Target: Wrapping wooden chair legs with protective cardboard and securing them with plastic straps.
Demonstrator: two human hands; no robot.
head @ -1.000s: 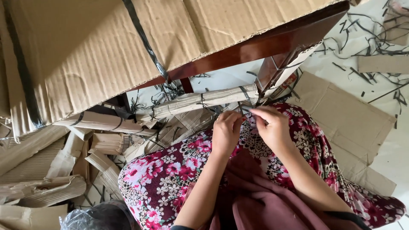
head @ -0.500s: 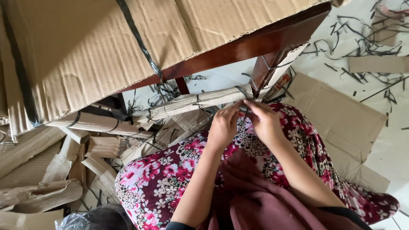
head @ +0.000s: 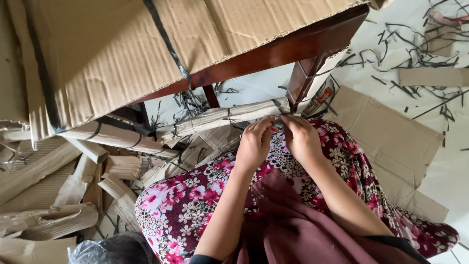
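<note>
Fingers of both my left hand [head: 254, 144] and right hand [head: 301, 139] pinch black strap [head: 279, 105] at cardboard roll [head: 222, 120]; roll's long axis runs 8 to 2 o'clock.

Table leg [head: 299, 80] just beyond cardboard roll [head: 229, 117]

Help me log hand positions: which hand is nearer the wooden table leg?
Right. The right hand sits just below the table leg; the left hand is further off, beside it.
</note>
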